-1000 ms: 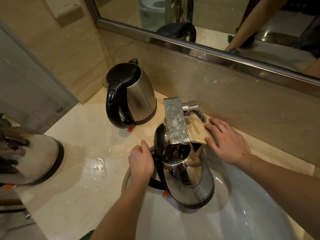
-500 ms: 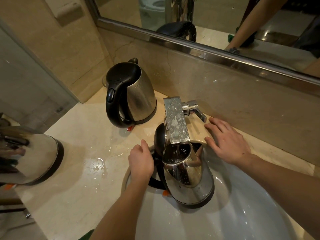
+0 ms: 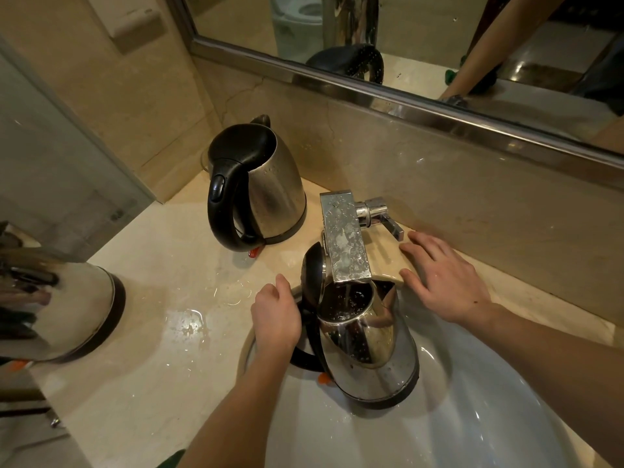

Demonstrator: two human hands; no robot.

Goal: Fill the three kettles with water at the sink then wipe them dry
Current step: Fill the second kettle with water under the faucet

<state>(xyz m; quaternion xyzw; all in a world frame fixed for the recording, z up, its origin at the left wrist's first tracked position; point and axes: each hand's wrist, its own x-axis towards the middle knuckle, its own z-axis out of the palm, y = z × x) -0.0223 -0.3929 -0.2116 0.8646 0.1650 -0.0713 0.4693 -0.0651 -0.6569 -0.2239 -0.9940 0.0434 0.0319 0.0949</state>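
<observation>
A steel kettle [image 3: 371,359] with its black lid flipped open stands in the white sink [image 3: 439,417], its mouth right under the square chrome tap [image 3: 344,241]. Water runs from the tap into it. My left hand [image 3: 275,315] grips the kettle's black handle. My right hand [image 3: 445,282] lies flat with spread fingers on the counter edge, just right of the tap and below its lever [image 3: 388,221]. A second steel kettle [image 3: 256,187], lid closed, stands on the counter at the back left. A third steel kettle [image 3: 64,305] sits at the far left edge.
The beige marble counter [image 3: 162,332] has puddles of water left of the sink. A mirror [image 3: 405,45] runs along the back wall above a stone splashback. A glass panel stands at the left.
Water has started to run from the tap into the kettle. Both hands have stayed where they were.
</observation>
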